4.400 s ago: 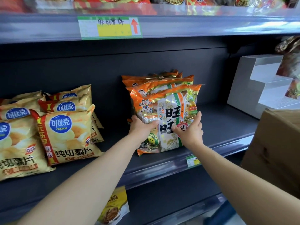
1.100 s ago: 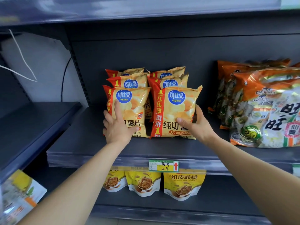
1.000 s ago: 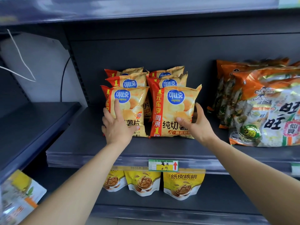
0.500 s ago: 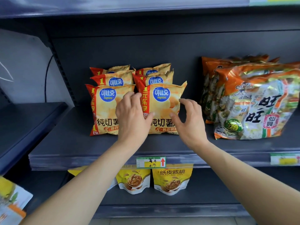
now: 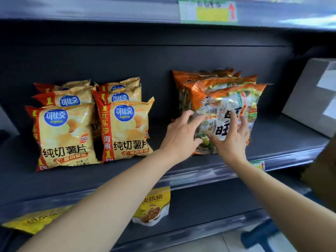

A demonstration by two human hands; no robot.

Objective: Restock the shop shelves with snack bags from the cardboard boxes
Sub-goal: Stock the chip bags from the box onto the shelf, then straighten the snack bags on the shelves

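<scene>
Dark shop shelf point(image 5: 272, 140) | orange rice-cracker bags point(image 5: 225, 99) stand in a row, right of centre | left hand point(image 5: 181, 137), right hand point(image 5: 232, 139) spread flat on front bag, likely squaring it | chip bags point(image 5: 125, 130) left, faced outward | cardboard box point(image 5: 323, 171) near right edge

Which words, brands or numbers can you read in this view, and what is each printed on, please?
"可比克 copico": front right chip bag, blue oval.
"纯切薯片": same bag, lower front.
"旺旺": front rice-cracker bag, partly behind the hands.
"核桃": walnut pouch, first characters hidden by an arm.
Upper shelf tag: handwriting blurred; red arrow only.
Lower price tag: unreadable.
</scene>
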